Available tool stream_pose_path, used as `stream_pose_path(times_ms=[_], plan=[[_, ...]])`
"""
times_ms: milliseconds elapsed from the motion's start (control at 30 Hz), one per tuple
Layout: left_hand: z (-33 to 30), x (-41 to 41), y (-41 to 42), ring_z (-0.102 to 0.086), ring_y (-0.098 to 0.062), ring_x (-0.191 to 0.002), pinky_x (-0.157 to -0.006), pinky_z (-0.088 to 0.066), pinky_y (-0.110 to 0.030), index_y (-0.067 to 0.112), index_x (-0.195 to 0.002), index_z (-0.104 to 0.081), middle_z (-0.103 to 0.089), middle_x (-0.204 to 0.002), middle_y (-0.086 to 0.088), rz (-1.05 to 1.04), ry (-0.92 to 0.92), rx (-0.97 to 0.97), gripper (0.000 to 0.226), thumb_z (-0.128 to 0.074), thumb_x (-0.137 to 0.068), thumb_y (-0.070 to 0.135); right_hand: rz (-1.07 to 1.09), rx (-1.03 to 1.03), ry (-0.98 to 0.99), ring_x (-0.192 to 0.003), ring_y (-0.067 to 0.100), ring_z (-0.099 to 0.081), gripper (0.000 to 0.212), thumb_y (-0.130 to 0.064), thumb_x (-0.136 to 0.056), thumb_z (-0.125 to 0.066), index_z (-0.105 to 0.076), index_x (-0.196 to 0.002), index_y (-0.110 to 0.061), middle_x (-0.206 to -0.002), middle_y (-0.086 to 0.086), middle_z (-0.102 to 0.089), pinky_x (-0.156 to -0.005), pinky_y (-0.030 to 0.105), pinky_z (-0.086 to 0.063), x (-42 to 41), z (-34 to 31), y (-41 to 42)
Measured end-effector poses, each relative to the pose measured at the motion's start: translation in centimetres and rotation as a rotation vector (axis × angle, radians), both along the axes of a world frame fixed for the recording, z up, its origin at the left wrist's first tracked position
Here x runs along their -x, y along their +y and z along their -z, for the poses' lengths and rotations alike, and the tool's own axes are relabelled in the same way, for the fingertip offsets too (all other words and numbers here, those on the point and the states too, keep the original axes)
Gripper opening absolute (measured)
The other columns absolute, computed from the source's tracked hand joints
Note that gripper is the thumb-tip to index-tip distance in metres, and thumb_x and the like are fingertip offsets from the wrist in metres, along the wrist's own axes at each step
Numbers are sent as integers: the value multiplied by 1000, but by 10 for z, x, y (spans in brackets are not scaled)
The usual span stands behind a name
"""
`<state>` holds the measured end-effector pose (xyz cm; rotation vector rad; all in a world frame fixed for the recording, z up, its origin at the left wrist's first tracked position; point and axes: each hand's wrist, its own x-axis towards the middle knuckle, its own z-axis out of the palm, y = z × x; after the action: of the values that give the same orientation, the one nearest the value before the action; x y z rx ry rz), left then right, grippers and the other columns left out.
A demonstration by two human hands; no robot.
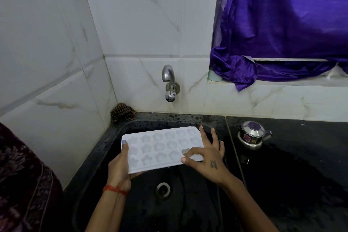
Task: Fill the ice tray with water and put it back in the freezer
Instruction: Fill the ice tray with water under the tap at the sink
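A white ice tray (160, 147) with star-shaped cells is held level over the black sink (131, 124), below the chrome tap (169, 81) on the tiled wall. My left hand (120, 164) grips the tray's left end, thumb on top and fingers underneath. My right hand (205, 158) is at the tray's right end, thumb and forefinger pinching its near right corner, the other fingers spread above the edge. No water runs from the tap. I cannot tell whether the cells hold water.
The sink drain (162, 189) lies below the tray. A small steel kettle (251, 134) stands on the black counter to the right. A brown scrubber (122, 112) sits in the back left corner. A purple curtain (282, 24) hangs over the window ledge.
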<state>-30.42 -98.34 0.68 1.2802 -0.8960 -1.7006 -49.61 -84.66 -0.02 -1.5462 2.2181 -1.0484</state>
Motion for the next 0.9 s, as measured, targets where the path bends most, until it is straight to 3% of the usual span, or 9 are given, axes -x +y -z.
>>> stream_pose_path(times_ms=[100,200,333,467,600,767,900], plan=[[0,0,0,-66,-26,-79,-54,-57,-37,12,-90,-65,-69,-91,-9,9,-6,-11,41,-57,-86,52,15,23,126,-132,3,40,25,-67,-74,-58,-66,-73,-43,-152,-19,11,-103,39,33,2,0,1],[0,1,1,-66,-26,-81,-47,-57,-36,10,-95,-65,-69,-93,-10,14,-3,-16,43,-57,-86,51,29,56,390,-141,19,29,46,-75,-78,-39,-65,-77,-37,-158,-7,8,-107,50,28,3,1,2],[-1,0,1,-66,-26,-80,-44,-56,-36,10,-94,-65,-69,-92,-9,12,3,-23,43,-57,-86,51,66,106,526,-146,29,11,46,-71,-84,-35,-62,-76,-35,-160,2,-2,-109,59,15,-1,0,2],[-2,0,1,-66,-25,-78,-42,-55,-35,11,-89,-65,-68,-88,-8,0,-3,-20,41,-56,-86,51,71,85,453,-144,23,22,51,-75,-81,-32,-68,-87,-39,-159,-3,9,-109,53,23,-1,2,1],[-3,0,2,-66,-24,-76,-42,-55,-35,13,-86,-65,-69,-87,-7,3,22,-31,38,-56,-88,49,40,113,247,-140,13,31,37,-68,-80,-46,-69,-95,-44,-155,-13,17,-109,44,27,-3,3,0],[-4,0,2,-66,-24,-79,-52,-58,-38,11,-95,-65,-68,-97,-11,9,4,-25,41,-54,-88,50,10,101,84,-136,4,34,16,-57,-77,-64,-69,-80,-43,-153,-21,15,-107,39,28,1,3,0],[-4,0,3,-66,-26,-81,-48,-58,-38,9,-102,-64,-68,-102,-13,16,-11,-32,46,-55,-87,51,21,76,155,-137,6,34,27,-65,-75,-58,-66,-75,-38,-154,-20,14,-106,40,30,3,3,1]])
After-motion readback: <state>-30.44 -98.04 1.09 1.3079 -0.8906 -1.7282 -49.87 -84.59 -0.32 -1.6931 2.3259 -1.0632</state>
